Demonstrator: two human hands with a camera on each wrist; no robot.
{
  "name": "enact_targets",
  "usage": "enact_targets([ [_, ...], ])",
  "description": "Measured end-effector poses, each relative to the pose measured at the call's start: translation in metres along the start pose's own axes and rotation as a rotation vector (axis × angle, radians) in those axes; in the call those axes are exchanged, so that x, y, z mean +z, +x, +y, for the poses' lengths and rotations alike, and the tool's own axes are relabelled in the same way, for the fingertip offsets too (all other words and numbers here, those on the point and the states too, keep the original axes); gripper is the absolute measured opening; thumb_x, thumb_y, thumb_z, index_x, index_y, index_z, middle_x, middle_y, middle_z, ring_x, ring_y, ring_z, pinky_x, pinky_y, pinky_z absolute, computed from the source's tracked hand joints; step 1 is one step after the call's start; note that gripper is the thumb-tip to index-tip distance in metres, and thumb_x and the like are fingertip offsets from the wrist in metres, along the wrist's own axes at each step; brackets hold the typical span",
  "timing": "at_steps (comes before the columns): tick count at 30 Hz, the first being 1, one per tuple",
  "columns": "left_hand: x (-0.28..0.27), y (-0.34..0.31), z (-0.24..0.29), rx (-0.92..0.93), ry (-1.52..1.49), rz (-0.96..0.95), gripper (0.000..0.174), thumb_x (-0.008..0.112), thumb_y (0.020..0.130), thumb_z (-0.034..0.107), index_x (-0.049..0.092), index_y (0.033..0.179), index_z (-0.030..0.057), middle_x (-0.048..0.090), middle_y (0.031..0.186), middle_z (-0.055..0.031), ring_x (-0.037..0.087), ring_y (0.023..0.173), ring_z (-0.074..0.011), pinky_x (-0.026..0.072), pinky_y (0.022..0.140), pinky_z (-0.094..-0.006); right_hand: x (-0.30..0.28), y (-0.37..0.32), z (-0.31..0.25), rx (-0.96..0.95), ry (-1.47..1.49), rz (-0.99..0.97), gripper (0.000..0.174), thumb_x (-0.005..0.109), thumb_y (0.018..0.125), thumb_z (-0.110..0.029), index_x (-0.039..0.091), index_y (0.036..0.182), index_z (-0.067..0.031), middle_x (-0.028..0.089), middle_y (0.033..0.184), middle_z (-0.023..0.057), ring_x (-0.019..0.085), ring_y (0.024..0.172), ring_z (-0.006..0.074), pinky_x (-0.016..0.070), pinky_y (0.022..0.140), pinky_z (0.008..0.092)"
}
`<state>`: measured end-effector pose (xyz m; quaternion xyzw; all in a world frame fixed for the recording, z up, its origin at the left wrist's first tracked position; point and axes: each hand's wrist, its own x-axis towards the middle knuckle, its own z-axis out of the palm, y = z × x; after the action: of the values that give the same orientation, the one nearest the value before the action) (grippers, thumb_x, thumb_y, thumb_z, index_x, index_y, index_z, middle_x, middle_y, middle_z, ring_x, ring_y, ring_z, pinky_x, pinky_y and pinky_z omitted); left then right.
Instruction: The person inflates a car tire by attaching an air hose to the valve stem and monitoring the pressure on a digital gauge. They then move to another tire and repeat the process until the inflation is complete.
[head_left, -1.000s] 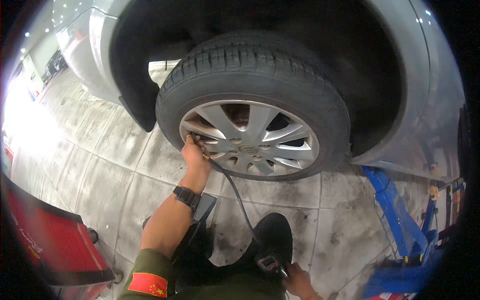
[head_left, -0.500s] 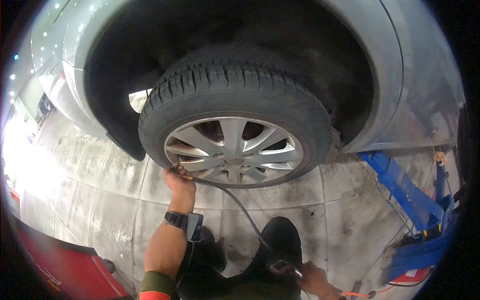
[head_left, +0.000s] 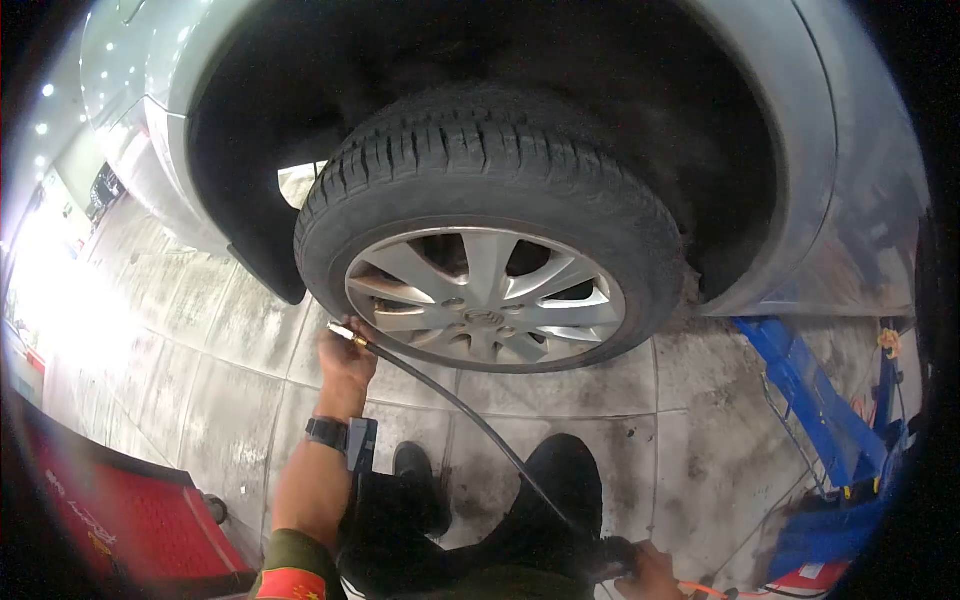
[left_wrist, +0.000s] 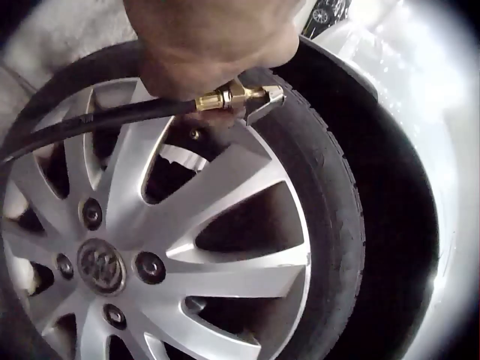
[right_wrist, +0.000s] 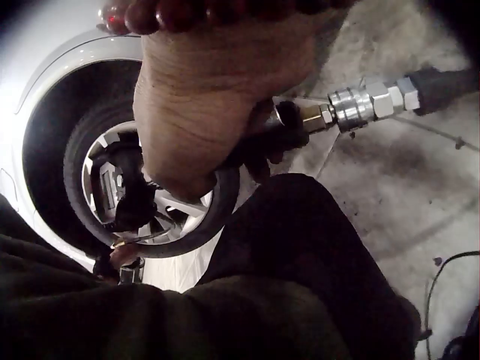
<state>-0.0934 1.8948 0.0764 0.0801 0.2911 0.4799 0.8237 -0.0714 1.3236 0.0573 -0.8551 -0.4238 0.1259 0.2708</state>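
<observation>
My left hand [head_left: 345,365] grips a brass and silver air chuck [left_wrist: 262,97] at the end of a black hose [head_left: 450,398]. It is just outside the lower left edge of the silver spoked wheel [head_left: 487,262], and the chuck's metal head points away from the hub. In the left wrist view, a small brass-coloured tip [left_wrist: 196,135] shows between spokes, below the hand. By the right knee, my right hand [right_wrist: 202,112] holds a tire inflator [right_wrist: 124,187] by its handle; its gauge body faces the wheel. A silver coupler [right_wrist: 351,109] sits at the handle's rear.
The tyre [head_left: 480,185] hangs in the wheel arch of a silver car [head_left: 870,170]. Blue lift arms [head_left: 815,405] stand at the right. A red cart [head_left: 140,515] is at the lower left. The person's knees are below the wheel, over the tiled floor [head_left: 240,410].
My left hand has come away from the rim, down and left, bringing the chuck and hose end with it. The inflator has turned in my right hand, and the head view has shifted.
</observation>
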Motion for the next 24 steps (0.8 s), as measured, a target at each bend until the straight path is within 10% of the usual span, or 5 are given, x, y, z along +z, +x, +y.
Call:
enact_targets([
  [14,-0.038,-0.013,-0.049,-0.257,0.841,0.082,0.041,0.037,0.095,0.05,0.047,0.081,0.0125,0.046,0.063,-0.0023,0.044,0.055,-0.0157,0.0406,0.054,-0.0321,-0.008,-0.026,-0.001,-0.034,0.004,-0.086,0.046,0.059,0.073,-0.015,0.054,0.116,-0.0018,0.062,0.088,0.016,0.055,0.06,0.0293,0.0464,0.055,0.0383],
  [18,-0.033,-0.016,-0.042,-0.129,0.49,-0.154,0.038,0.036,0.097,0.044,0.05,0.086,0.0106,0.047,0.07,-0.0013,0.045,0.06,-0.0141,0.0397,0.059,-0.0292,-0.024,-0.018,-0.017,0.24,0.148,-0.253,0.046,0.061,0.073,-0.017,0.054,0.116,-0.002,0.062,0.092,0.0172,0.058,0.068,0.0323,0.0479,0.061,0.0409],
  [21,-0.034,-0.025,-0.044,0.156,0.869,-0.224,0.034,0.041,0.097,0.039,0.052,0.087,0.0079,0.045,0.069,0.0011,0.042,0.057,-0.0094,0.0364,0.051,-0.0251,-0.023,-0.016,-0.013,0.294,0.224,-0.253,0.044,0.062,0.074,-0.019,0.055,0.114,-0.0022,0.061,0.094,0.0181,0.057,0.069,0.0318,0.0477,0.062,0.0416],
  [24,-0.034,-0.03,-0.034,0.175,0.969,-0.202,0.032,0.046,0.096,0.037,0.052,0.085,0.0078,0.043,0.066,0.0031,0.037,0.051,-0.0058,0.0303,0.043,-0.0209,-0.01,-0.026,0.007,-0.153,-0.089,-0.05,0.043,0.062,0.074,-0.02,0.055,0.112,-0.0008,0.06,0.089,0.0175,0.052,0.058,0.0272,0.0453,0.055,0.0378],
])
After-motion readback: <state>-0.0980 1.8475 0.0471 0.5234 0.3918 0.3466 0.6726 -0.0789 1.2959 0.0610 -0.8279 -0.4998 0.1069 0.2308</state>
